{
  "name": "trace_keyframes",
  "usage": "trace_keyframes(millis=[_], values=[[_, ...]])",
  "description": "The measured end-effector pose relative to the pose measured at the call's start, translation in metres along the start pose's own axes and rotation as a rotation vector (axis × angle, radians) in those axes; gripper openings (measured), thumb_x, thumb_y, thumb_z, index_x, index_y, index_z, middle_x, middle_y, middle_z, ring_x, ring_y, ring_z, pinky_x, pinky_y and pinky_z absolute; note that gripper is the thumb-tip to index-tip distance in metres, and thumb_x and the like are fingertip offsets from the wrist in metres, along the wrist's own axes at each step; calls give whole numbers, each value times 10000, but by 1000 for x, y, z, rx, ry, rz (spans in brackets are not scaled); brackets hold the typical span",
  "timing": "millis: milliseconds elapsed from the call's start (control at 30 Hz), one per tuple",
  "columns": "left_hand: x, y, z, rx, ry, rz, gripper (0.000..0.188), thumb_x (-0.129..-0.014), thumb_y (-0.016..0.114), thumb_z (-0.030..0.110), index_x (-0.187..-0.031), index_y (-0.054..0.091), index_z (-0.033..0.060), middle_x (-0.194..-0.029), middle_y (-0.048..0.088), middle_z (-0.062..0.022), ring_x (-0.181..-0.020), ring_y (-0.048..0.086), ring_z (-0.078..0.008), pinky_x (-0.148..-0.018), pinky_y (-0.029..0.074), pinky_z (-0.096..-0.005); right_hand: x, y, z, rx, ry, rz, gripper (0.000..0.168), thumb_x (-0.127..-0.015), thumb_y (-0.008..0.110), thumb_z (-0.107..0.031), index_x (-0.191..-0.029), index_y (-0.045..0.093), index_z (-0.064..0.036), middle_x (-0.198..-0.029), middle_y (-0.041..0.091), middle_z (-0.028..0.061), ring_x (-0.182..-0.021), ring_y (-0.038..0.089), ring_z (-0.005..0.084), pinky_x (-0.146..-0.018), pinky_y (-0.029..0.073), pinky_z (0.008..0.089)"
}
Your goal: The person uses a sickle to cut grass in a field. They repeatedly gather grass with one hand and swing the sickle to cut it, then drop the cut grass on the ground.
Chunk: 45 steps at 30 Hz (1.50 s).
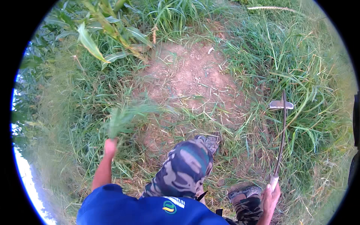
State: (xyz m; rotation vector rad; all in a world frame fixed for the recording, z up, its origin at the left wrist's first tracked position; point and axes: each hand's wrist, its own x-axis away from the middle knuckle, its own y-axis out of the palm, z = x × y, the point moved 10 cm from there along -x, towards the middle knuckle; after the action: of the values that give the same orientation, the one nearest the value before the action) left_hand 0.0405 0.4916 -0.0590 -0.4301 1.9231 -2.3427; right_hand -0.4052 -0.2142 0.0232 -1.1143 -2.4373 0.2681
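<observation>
A bunch of green grass (122, 119), blurred by motion, sticks up out of my left hand (110, 147), which is shut on it at the left. On the lower right my right hand (271, 194) grips the pale handle of a hoe (282, 135). Its thin, slightly bent shaft runs up to a small flat metal blade (281, 105), which lies over or just above the grass at the right. Whether the blade touches the ground I cannot tell.
Bare reddish soil (194, 76) with cut grass strewn on it lies ahead. Tall grass (253, 42) stands on both sides. Leafy maize-like stalks (112, 33) lean in from the upper left. My camouflage-clad knee (188, 166) is bent at the centre.
</observation>
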Motion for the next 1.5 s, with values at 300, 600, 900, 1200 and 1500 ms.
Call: trace_keyframes(millis=[300,600,900,1200,1500], values=[[8,-321,-215,964,-201,843,333,-859,605,395,-675,552,123,-550,425,6,-491,404,-153,-485,358,-355,8,13,-3,-117,4,-52,260,-937,516,-279,-931,490,-21,-596,482,21,-442,471,95,-405,378,218],[-8,-626,-180,1434,260,1036,248,-885,617,289,-786,553,71,-700,497,-44,-630,490,-179,-578,419,-347,27,13,-6,-228,21,-46,206,-892,586,-232,-949,523,-44,-606,466,-12,-461,453,70,-394,364,210],[-50,-400,224,1100,463,102,451,-782,668,379,-1171,615,157,-1073,651,-91,-942,583,-183,-973,293,-469,42,-25,-43,-407,-110,-3,179,-888,598,-152,-970,518,-15,-653,528,17,-486,481,79,-434,394,209],[118,32,604,1050,485,-781,169,-783,584,-8,-946,599,35,-787,626,-94,-614,594,-176,-520,490,-310,56,-81,-35,-622,-34,294,223,-879,600,-163,-980,491,2,-653,526,34,-491,494,93,-460,405,221],[167,304,704,126,1009,-428,373,-673,784,156,-999,643,43,-867,662,-112,-724,625,-243,-675,509,-373,57,-116,-14,-794,94,477,367,-830,640,-224,-1000,433,27,-610,484,64,-415,446,110,-388,399,245]])
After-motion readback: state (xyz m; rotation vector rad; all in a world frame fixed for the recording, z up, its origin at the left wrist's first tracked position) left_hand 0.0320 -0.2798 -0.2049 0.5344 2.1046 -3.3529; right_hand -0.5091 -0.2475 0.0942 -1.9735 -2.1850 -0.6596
